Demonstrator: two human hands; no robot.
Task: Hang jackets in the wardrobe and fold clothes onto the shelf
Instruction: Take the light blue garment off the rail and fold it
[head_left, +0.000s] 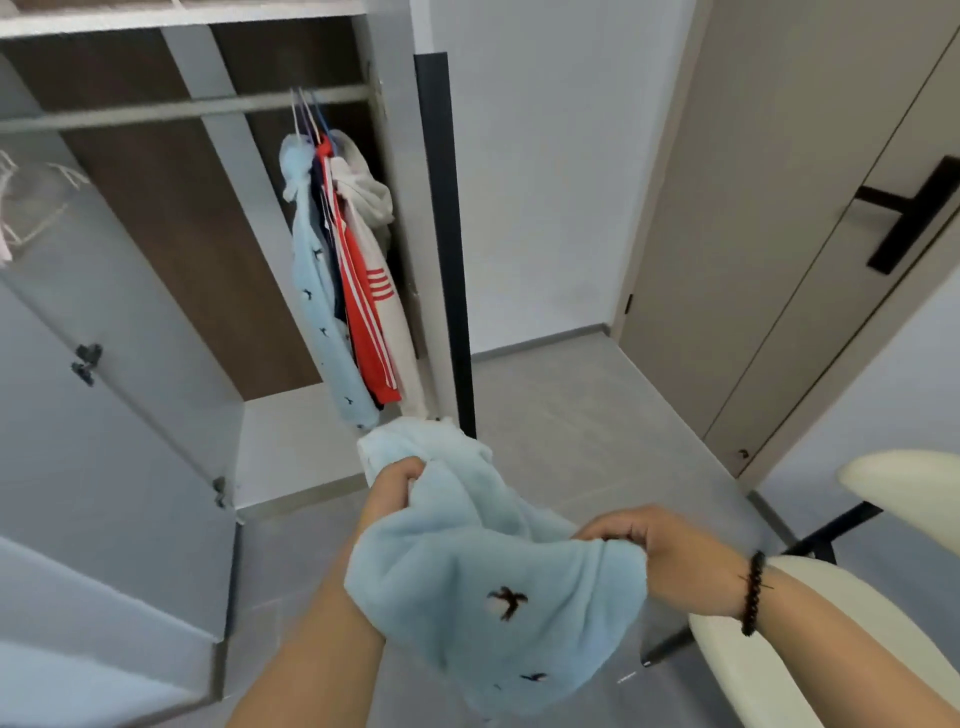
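Observation:
A light blue fleece garment (488, 587) with small dark bird motifs hangs bunched between both hands above the floor. My left hand (392, 491) grips its upper left edge. My right hand (649, 545), a dark bead bracelet on the wrist, pinches its right edge. Ahead on the left stands the open wardrobe (291, 447) with a rail (182, 109). On that rail hang a matching light blue jacket (317, 291), a red-and-white striped jacket (371, 322) and a white hooded one (369, 192). The wardrobe's white bottom shelf is bare where visible.
The open wardrobe door (104, 415) juts toward me on the left. Empty white hangers (36, 202) hang at far left. A cream chair (779, 649) with dark legs stands at right. A beige room door (779, 234) with a black handle is shut. The floor is grey tile.

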